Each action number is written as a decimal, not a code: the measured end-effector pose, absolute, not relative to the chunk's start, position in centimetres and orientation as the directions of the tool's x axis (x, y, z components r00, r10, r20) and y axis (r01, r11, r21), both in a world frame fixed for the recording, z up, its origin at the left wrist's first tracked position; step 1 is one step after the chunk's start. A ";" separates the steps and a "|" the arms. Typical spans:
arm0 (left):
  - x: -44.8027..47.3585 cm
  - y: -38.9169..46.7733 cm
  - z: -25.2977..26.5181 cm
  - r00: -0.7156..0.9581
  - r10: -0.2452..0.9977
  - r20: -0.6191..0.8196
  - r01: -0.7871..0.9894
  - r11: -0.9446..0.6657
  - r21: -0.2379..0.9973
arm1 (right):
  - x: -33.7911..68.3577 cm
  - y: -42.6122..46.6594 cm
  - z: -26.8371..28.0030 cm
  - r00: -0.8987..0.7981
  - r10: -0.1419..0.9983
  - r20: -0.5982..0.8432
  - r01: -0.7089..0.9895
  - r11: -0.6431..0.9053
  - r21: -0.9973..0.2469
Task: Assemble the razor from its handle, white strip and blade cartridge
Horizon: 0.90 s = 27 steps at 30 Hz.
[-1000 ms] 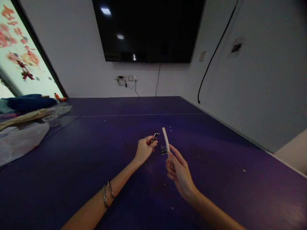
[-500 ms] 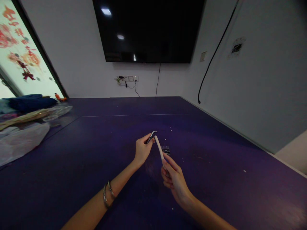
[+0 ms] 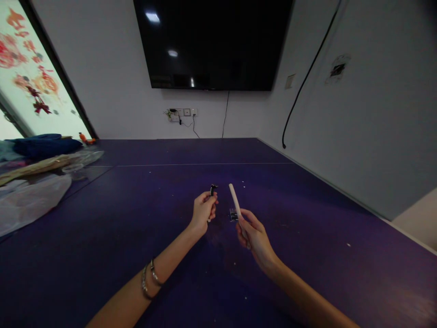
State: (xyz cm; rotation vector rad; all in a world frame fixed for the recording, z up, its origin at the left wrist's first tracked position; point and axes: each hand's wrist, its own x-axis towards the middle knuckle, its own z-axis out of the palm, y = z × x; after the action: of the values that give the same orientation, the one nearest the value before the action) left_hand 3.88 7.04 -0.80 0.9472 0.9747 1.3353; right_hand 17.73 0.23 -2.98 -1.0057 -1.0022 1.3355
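My left hand [image 3: 202, 210] is closed around a small slim tool [image 3: 212, 190] with a black upper part and a short angled end. A pale tip shows below the fingers; its exact kind I cannot make out. My right hand [image 3: 253, 231] grips a thin, slightly curved white stick [image 3: 234, 196], tilted up and to the left. The two held things are apart. Just behind the stick, a small clear and black item [image 3: 233, 215] lies on the dark purple surface [image 3: 164, 282], partly hidden by the stick and fingers.
A plastic bag [image 3: 37, 200], dark blue cloth [image 3: 48, 146] and a clear cup [image 3: 74, 170] lie at the left. An orange object [image 3: 86, 139] stands behind them. Small white specks dot the surface. A television [image 3: 215, 45] and a hanging black cable [image 3: 300, 91] are on the walls.
My right hand has moved right with the white stick, away from the left hand. My left hand has turned the tool, so its angled end points differently.
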 end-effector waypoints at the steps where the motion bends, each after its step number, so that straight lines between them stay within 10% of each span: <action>1: 3.8 7.1 -0.7 0.034 0.994 -0.108 -0.394 0.113 0.912 | 18.4 1.2 -2.8 -0.004 0.999 0.048 -0.190 0.047 -0.981; 6: 3.8 6.7 -0.6 0.253 0.880 -0.402 -0.503 0.475 0.722 | 22.1 6.5 -2.0 -0.014 0.949 0.316 0.267 0.308 -0.913; 11: 4.6 5.7 -0.9 0.323 0.811 -0.488 -0.554 0.580 0.597 | 23.8 8.8 -1.1 -0.138 0.954 0.267 0.620 0.294 -0.728; 27: 5.1 5.0 -0.9 0.271 0.824 -0.498 -0.635 0.542 0.550 | 23.9 9.6 -0.6 -0.229 0.951 0.210 0.663 0.310 -0.682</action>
State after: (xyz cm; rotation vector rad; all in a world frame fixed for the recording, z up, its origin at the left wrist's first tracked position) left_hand 5.06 4.96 -0.91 0.2620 0.8343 0.9975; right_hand 23.90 9.56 -0.59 -1.4250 -1.9782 0.6169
